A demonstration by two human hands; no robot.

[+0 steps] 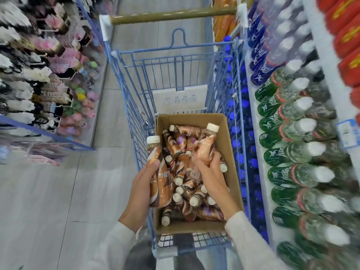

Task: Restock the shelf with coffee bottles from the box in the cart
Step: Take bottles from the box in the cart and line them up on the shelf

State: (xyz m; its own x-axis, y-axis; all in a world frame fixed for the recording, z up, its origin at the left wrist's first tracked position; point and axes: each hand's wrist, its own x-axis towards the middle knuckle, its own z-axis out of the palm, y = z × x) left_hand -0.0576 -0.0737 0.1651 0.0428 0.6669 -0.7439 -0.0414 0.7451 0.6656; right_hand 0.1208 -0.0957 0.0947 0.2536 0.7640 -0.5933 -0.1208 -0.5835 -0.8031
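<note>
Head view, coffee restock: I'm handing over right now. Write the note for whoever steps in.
Left hand: grips one coffee bottle, cap up, at the box's left edge.
Right hand: grips a second bottle above the box.
Things: the box sits in the cart; many loose bottles lie in it. The shelf is on the right.
Done: two bottles picked up.
Left: shelve both, then empty the box. No coffee slot is visible in this view.

Grey tiled floor (48,201), accessory rack (35,75) left
</note>
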